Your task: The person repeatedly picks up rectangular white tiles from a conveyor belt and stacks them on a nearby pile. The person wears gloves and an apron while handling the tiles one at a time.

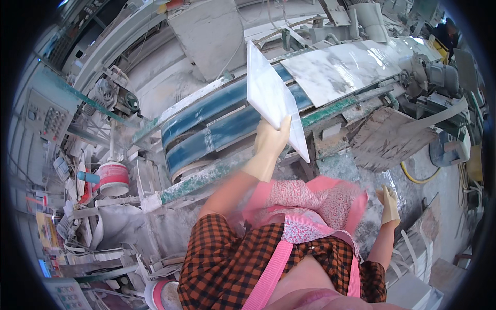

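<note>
My left hand (271, 135), in a cream rubber glove, grips the lower edge of a white marble tile (268, 85). The tile is tilted up on edge above a conveyor with blue belts (212, 147). My right hand (388, 204), gloved the same way, hangs out to the right, away from the conveyor. Its fingers are loosely bent and a little apart, with nothing seen in them. Farther along the conveyor, a row of pale, grey-veined stone slabs (346, 64) lies flat.
Green-edged rails (201, 183) run along the conveyor's near side. A worn board (387, 137) leans at the right, above a yellow hose (416, 178). On the left are a control panel (46, 113) and a pink-and-white bucket (112, 179). Stone offcuts (413, 248) stand at lower right.
</note>
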The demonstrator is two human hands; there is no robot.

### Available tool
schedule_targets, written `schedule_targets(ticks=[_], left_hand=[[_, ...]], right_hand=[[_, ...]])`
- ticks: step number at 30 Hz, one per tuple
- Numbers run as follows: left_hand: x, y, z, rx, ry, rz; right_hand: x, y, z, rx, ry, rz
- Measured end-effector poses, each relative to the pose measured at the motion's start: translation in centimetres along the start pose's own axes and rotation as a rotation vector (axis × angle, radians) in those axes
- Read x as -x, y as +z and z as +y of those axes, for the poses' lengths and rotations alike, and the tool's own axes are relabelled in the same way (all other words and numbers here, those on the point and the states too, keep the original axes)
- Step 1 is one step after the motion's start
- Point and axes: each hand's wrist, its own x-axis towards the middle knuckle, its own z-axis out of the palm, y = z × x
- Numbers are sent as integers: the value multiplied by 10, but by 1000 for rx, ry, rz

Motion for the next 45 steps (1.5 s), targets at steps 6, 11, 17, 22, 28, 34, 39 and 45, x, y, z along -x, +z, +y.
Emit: schedule_targets(ticks=[6,11,17,22,28,34,39,45], left_hand=[[19,18,-14,56,115,53],[30,20,-14,7,91,75],[27,19,-13,-31,66,79],[18,15,-12,-47,100,142],[2,1,1,-69,118,75],[-26,-22,17,-153,130,50],[-57,-51,19,-217,189,-31],[-90,-71,10,-53,320,-68]], right_hand=[[-9,-20,43,-48,39,25],[-13,-23,48,-8,117,82],[-10,-14,30,-112,16,67],[4,-5,-1,-176,-28,151],[35,80,-159,-72,-295,121],[101,289,-340,5,-1150,-609],[117,387,-383,-61,-1588,-492],[45,443,-396,-51,-1565,-400]])
